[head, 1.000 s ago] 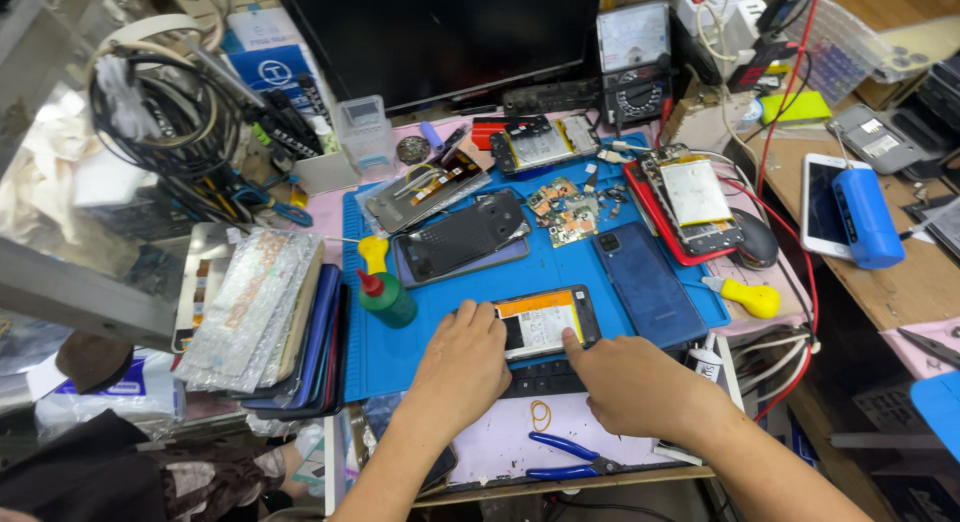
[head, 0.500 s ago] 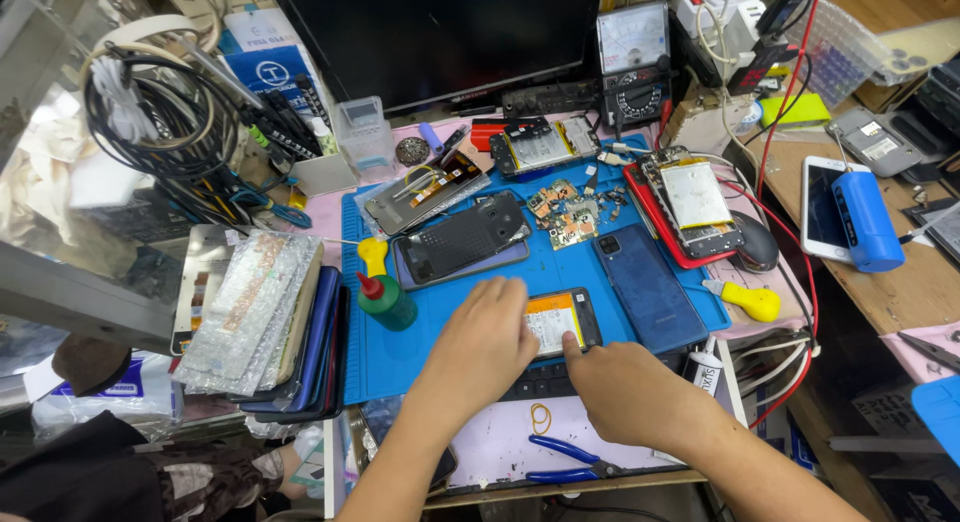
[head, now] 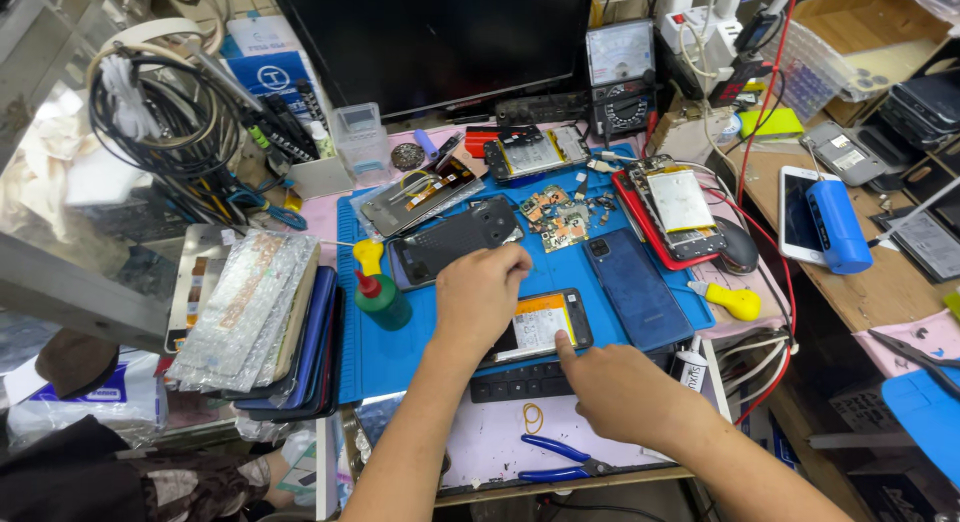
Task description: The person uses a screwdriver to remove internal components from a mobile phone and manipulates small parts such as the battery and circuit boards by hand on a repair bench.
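Open blue silicone work mat (head: 400, 347) lies left of the left hand (head: 480, 297), bounded by the small green bottle with red cap (head: 380, 300). Access from the right is obstructed by the dark blue phone back cover (head: 635, 277) and the yellow squeeze bulb (head: 735, 302). Ahead, the black opened phone body (head: 450, 244) and loose circuit boards (head: 555, 217) crowd the mat. Near the front edge, the blue-handled pliers (head: 555, 460) lie beside the right hand (head: 620, 387).

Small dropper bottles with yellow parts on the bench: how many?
2. A green bottle with red neck and yellow cap stands on the blue mat's left side, left of the left hand. An all-yellow one lies at the right edge. Clutter may hide more.
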